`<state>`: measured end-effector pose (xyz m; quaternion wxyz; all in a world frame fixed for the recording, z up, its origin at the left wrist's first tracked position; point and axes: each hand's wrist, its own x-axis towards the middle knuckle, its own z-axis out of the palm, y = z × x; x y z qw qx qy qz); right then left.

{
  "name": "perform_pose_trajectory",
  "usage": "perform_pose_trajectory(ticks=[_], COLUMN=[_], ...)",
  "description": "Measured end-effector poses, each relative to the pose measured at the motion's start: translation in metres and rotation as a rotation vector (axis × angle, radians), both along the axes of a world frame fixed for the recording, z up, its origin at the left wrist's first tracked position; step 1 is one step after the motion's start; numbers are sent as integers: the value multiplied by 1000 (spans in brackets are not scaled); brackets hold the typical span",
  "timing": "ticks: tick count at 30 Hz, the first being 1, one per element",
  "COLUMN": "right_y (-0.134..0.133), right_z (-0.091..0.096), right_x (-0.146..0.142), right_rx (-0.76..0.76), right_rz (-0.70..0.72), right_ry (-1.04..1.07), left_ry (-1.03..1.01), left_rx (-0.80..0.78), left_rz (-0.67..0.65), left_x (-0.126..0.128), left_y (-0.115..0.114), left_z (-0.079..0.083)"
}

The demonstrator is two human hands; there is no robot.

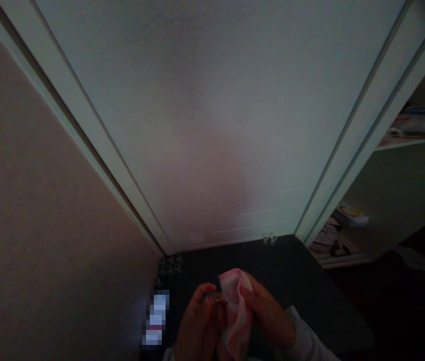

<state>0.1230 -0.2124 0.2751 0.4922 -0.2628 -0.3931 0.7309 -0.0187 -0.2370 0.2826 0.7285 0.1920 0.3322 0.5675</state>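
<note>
Over the dark table top, my left hand (197, 321) has its fingers closed round a small clear glass object (217, 299), mostly hidden by the fingers and dim light. My right hand (270, 311) grips a pink and white cloth (237, 306) between thumb and fingers. The cloth is bunched up against the glass object and hangs down between both hands. Several small clear glass pieces (170, 263) stand in the table's back left corner. A couple of similar clear pieces (270, 238) sit along the back edge at the right.
The dark table (310, 291) meets a pale panel (216, 150) with a white frame. A brown wall (46, 200) rises on the left. Near it lies a lit, pixelated phone-like screen (155, 318). Shelves (411, 143) with assorted items are at the right.
</note>
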Motion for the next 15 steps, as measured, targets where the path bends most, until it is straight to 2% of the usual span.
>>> perform_pose_trajectory(ticks=[6, 10, 15], right_y=[-4, -3, -1], right_z=[-5, 0, 5], right_x=[-2, -3, 1], right_rx=[243, 273, 297], right_rz=[-137, -265, -299], right_ry=[-215, -308, -338], left_ry=[194, 369, 321], left_rx=[5, 56, 66], left_rz=[-15, -63, -122], left_x=[3, 9, 17], left_y=[-1, -1, -1], left_z=[-5, 2, 6])
